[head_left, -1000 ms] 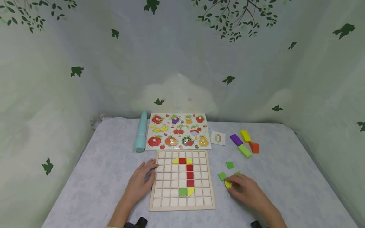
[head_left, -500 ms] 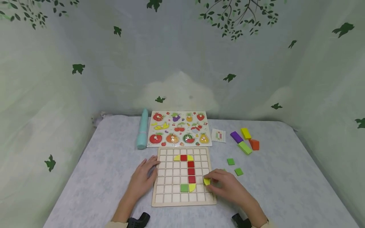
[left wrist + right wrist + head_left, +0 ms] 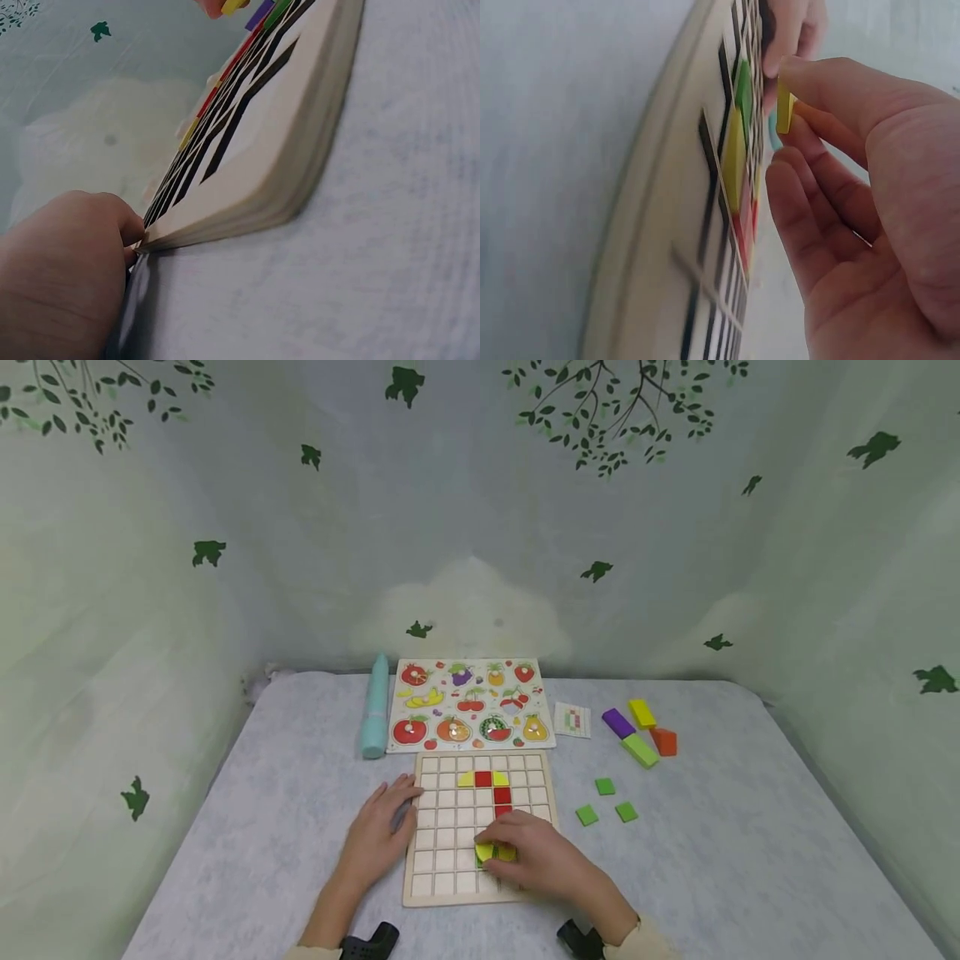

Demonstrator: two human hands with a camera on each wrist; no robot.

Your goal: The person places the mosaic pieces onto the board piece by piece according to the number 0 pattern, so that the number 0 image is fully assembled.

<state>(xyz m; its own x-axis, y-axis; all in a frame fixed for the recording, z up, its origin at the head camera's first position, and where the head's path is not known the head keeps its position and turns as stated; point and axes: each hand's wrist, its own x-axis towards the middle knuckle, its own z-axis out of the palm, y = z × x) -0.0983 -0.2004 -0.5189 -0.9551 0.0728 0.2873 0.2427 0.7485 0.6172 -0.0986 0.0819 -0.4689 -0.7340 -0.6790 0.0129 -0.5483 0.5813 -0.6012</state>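
My right hand point(image 3: 543, 860) pinches a yellow round-edged tile point(image 3: 484, 852) between thumb and fingers. It is over the lower middle of a wooden grid board point(image 3: 444, 862). In the right wrist view the held yellow tile stands off the board's surface, near a green square tile point(image 3: 743, 91) and a yellow quarter-round tile point(image 3: 735, 161) set in cells. Red square tiles point(image 3: 502, 796) run up from there, partly hidden by the hand, to a red tile between two yellow ones on top. My left hand point(image 3: 378, 831) rests at the board's left edge, fingertips on the rim.
Three green square tiles point(image 3: 605, 787) lie right of the board. Behind them are purple point(image 3: 618, 723), yellow point(image 3: 642, 714), light green point(image 3: 640, 750) and orange point(image 3: 663, 742) blocks. A fruit-picture board point(image 3: 472, 706), a small pattern card point(image 3: 573, 721) and a teal tapered cylinder point(image 3: 375, 710) lie at the back.
My right hand has carried the yellow tile leftward from beside the green tiles on the table to over the board's lower middle. The left hand stays at the board's edge.
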